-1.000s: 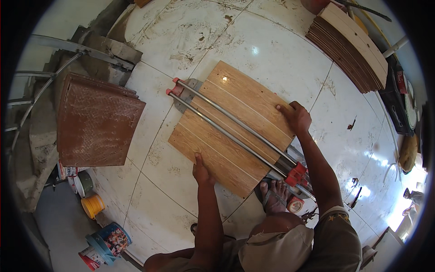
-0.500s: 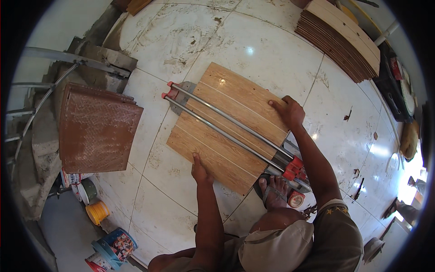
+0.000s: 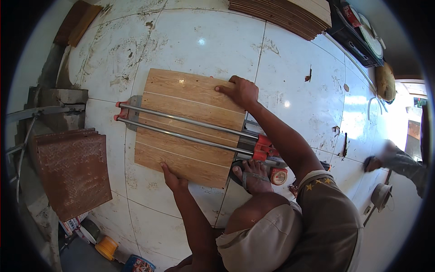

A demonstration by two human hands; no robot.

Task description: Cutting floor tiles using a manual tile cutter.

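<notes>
A wood-look floor tile [image 3: 190, 100] with pale lengthwise lines lies in a manual tile cutter [image 3: 181, 137]. The cutter's two steel rails run across the tile, between a small red bracket at the left and a larger red carriage [image 3: 263, 148] at the right. My right hand [image 3: 243, 94] grips the tile's far right corner, thumb on top and fingers curled over the edge. At the near edge, my left hand [image 3: 174, 180] holds the tile with its thumb along the rim; its other fingers are hidden underneath. My sandalled foot [image 3: 254, 176] is beside the carriage, next to a red tape measure [image 3: 278, 176].
Brown tiles [image 3: 74, 174] lean in a stack at the left, near a metal ladder [image 3: 27, 140]. More stacked tiles [image 3: 290, 16] lie at the far side. A yellow bucket [image 3: 106, 247] stands at lower left. Another person's leg [image 3: 398, 165] shows at right.
The view has turned and shifted, so tile and cutter appear farther left and more level. Both hands keep their hold on the tile. The other person's leg shows more fully.
</notes>
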